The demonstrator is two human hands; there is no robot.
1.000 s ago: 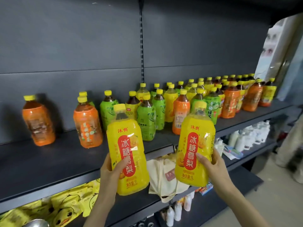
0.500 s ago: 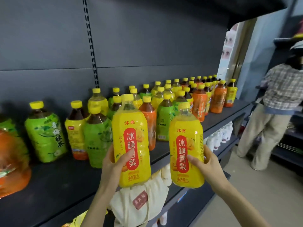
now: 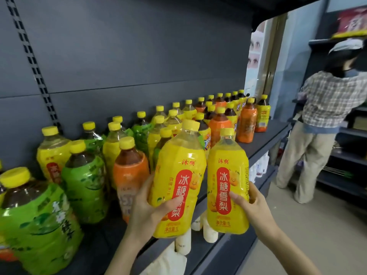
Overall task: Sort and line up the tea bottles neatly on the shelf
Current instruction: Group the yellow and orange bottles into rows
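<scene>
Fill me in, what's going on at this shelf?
A person holds two yellow pear-drink bottles in front of the shelf: the left hand grips one bottle, the right hand the other. Neither is set down yet. The shelf is crowded with unsorted green, orange and yellow bottles. Another person stands at a rack in the background.

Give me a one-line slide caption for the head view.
Left hand and right hand each hold a yellow pear-drink bottle before a shelf of mixed tea bottles.
</scene>
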